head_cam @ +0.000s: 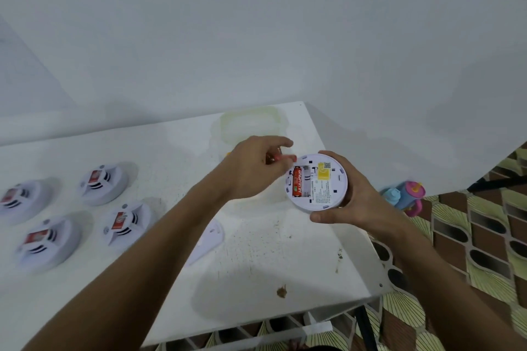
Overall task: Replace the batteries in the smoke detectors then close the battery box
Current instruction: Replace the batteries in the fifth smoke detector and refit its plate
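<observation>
The right hand (352, 202) grips a round white smoke detector (318, 183) above the right part of the white table (256, 265), back side up. Its thumb curls under the near rim and its fingers wrap the far and right edge, so the detector sits cradled between them. In the open battery bay on the detector's left side lies one red battery (297, 185), lengthwise near to far; the slot just right of it shows bare metal contacts. A yellow label (324, 175) sits on the far right of the back.

The left hand (256, 164) hovers just left of the detector, fingers curled and pinching a second battery (272, 157) between thumb and fingertips, its end close to the bay's far left corner. Whether it touches the detector cannot be told.

On the table's left stand four more detectors (104, 184) in two rows, each with a red patch on top. A white cover piece (209, 239) lies on the table under the left forearm. A clear lidded box (251, 124) rests at the far edge, beyond the left hand.
</observation>
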